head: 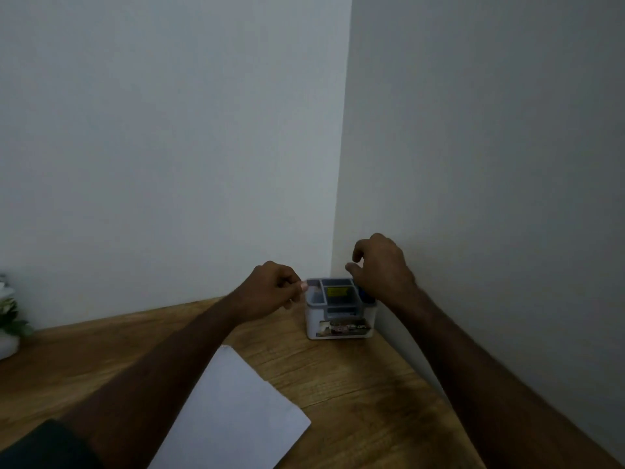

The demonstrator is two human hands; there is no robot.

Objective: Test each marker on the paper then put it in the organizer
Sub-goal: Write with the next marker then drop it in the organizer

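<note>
The organizer (340, 311), one small white box with grey inner compartments, sits on the wooden counter (355, 384) in the corner where two plain walls meet. A printed label on its front is too blurred to read, and a yellow tag inside one compartment is equally illegible. Something dark blue, possibly a marker (364, 294), stands at its right side, partly hidden by the right hand (378, 265). That hand hovers over the organizer with fingers loosely curled; whether it holds anything cannot be told. The left hand (270, 289) is curled just beside the organizer's left edge, its grasp also unclear. One white sheet of paper (233, 411) lies nearer, under the left forearm. A white pot with a plant (8, 319) stands far left.
</note>
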